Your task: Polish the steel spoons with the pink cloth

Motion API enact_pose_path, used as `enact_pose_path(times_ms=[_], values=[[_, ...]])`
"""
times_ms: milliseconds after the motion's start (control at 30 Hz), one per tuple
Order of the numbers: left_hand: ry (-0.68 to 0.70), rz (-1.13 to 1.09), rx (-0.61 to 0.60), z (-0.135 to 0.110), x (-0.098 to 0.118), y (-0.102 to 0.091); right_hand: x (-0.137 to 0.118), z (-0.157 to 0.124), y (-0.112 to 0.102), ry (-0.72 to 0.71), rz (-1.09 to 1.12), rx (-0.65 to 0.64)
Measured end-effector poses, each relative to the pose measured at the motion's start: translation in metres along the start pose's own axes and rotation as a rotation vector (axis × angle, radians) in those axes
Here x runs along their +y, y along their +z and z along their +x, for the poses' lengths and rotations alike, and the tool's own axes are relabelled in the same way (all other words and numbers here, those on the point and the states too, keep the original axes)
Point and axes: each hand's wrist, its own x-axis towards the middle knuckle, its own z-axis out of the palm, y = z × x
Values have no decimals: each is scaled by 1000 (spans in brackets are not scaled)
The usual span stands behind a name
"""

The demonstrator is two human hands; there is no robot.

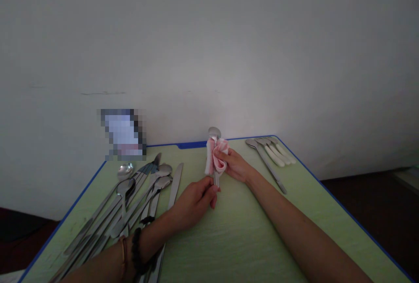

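A metal spoon [214, 133] is held upright over the middle of the table, bowl at the top. My left hand [199, 200] pinches the lower end of its handle. Around the upper handle, my right hand [234, 163] grips a pink and white cloth [220, 155], folded against the spoon just below the bowl. The cloth covers part of the handle. Beside my left forearm lies a loose pile of metal spoons and knives [131, 196], with one knife [176, 182] nearest my left hand.
On the right of the green table [242, 239] lie a metal spoon [268, 167] and several forks with white handles [278, 154]. A blurred, pixelated device [122, 132] stands at the back left. A pale wall [209, 56] rises behind the blue table edge.
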Motion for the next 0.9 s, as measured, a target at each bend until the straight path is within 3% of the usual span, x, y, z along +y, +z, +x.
enact_pose_path(times_ms=[367, 700, 900], values=[[4, -25, 23, 1, -2, 1, -1, -1, 2, 4, 38, 21], [-78, -98, 189, 4, -5, 2, -1, -1, 1, -16, 71, -18], [-67, -110, 207, 5, -4, 0, -1, 1, 0, -43, 111, 22]])
